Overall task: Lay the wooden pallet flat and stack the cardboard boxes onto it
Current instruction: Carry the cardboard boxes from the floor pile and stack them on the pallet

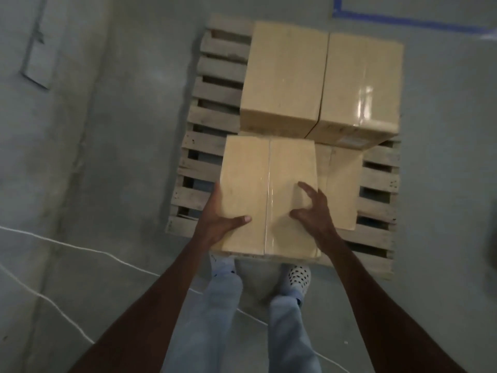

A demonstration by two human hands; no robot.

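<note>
The wooden pallet lies flat on the concrete floor. Two taped cardboard boxes sit side by side on its far half, raised on a lower layer. A lower box rests on the near right part of the pallet. I hold another taped box over the near left part. My left hand grips its left side, thumb on top. My right hand grips its right edge, fingers spread on the top face. I cannot tell whether this box touches the pallet.
My feet in spotted socks stand at the pallet's near edge. A white cord runs across the floor at the left. Blue tape marks the floor at the far right. A dark object sits at the right edge.
</note>
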